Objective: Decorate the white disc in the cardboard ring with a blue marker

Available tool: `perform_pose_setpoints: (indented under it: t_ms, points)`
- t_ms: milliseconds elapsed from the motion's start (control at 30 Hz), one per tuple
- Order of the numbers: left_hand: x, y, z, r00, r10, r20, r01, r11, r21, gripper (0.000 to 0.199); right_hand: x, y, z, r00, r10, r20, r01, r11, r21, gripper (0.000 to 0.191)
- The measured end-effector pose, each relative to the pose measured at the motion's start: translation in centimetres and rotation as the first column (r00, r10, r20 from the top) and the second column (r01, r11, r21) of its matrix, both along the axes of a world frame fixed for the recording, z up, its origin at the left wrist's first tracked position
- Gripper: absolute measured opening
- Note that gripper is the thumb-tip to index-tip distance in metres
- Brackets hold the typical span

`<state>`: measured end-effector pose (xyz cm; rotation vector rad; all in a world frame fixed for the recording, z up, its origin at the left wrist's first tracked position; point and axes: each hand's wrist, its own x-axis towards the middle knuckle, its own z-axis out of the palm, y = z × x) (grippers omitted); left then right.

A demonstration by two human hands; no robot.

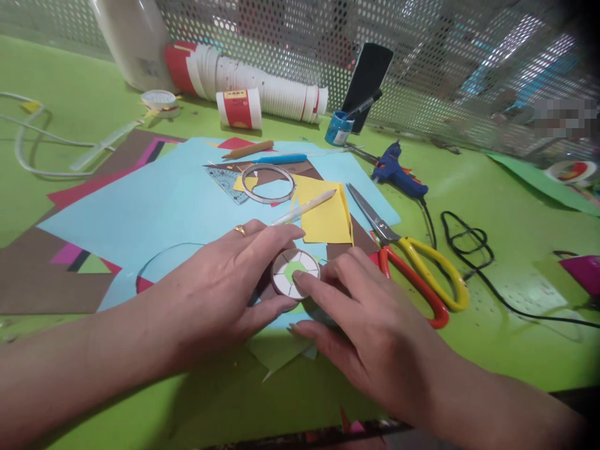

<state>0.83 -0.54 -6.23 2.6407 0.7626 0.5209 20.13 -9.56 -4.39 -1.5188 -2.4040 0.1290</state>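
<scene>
A small round disc [282,282], white with a green hexagon in its middle and dark lines running out to a brown rim, sits between my hands. My left hand [248,269], with a ring on one finger, grips the disc's left edge between thumb and fingers. The index fingertip of my right hand [360,306] presses on the green centre, its thumb held lower and apart. Just beyond lie a pale pencil [309,206], yellow paper [325,219] and a roll of tape [244,187]. Large scissors [387,234] with red and yellow handles rest right of my right hand.
Light blue sheets [154,194] cover brown and red paper. Behind them stand stacked paper cups [272,87], a single cup [240,109], a blue paint jar [338,129] and a phone [368,78] against a perforated screen. A blue glue gun [398,172] trails a black cord [497,287] rightward.
</scene>
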Motion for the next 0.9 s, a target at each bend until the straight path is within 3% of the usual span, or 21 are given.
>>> perform_pose_setpoints:
  t_ms: [567,733,900]
  points:
    - [-0.1,-0.1,-0.1,1.0,-0.011,0.021,0.01,0.999,0.032,0.051,-0.2,-0.1,0.1,1.0,-0.012,-0.019,0.012,1.0,0.0,0.031]
    - [-0.1,0.0,-0.1,0.999,-0.015,0.035,0.014,1.0,0.024,0.048,-0.1,-0.3,0.0,1.0,-0.007,-0.023,0.009,0.998,0.068,0.032]
    - [-0.1,0.0,0.2,0.999,-0.029,0.038,0.029,1.0,0.002,0.04,1.2,0.0,0.6,0.987,-0.034,-0.157,0.064,0.98,0.188,0.03]
